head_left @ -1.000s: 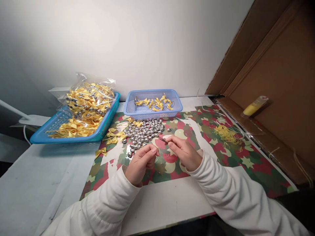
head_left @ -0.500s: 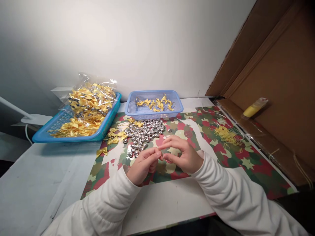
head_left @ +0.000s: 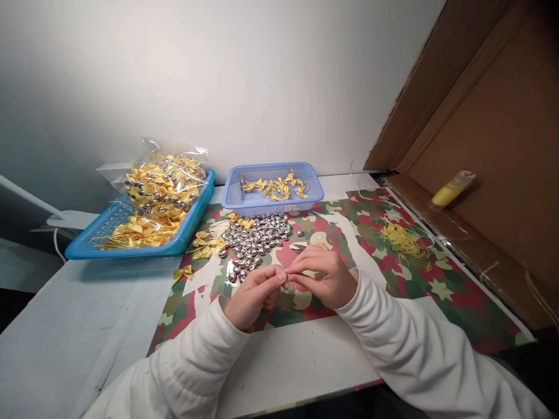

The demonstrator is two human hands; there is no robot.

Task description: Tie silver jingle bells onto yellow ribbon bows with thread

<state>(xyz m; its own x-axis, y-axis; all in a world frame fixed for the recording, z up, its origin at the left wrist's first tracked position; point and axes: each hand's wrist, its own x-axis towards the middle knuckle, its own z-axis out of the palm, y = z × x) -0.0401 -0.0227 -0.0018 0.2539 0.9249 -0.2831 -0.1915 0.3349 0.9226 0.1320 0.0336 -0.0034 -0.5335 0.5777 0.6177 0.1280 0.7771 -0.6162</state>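
Observation:
My left hand (head_left: 257,294) is closed, its thumb and index finger pinching something too small to make out. My right hand (head_left: 325,276) meets it fingertip to fingertip, also in a pinch around the same spot. Just beyond the right knuckles shows a dark pointed metal piece (head_left: 298,248), mostly covered by that hand. A heap of small shiny silver balls (head_left: 255,238) lies past both hands on the patterned sheet (head_left: 437,291). Yellow ribbon bows (head_left: 203,247) with thin stems lie left of the heap, and a single yellow bow (head_left: 182,273) sits nearer me.
A light-blue basket (head_left: 273,206) behind the heap holds several yellow bows. At the left, a blue basket (head_left: 126,253) carries more bows and a clear bag (head_left: 168,169) of bows with silver balls. Yellow strings (head_left: 404,241) and a yellow tube (head_left: 452,190) are at the right, beside cardboard (head_left: 493,122).
My right fingertips have come together into a pinch against my left fingers. The dark metal piece by the right hand has come into sight. The view has shifted slightly.

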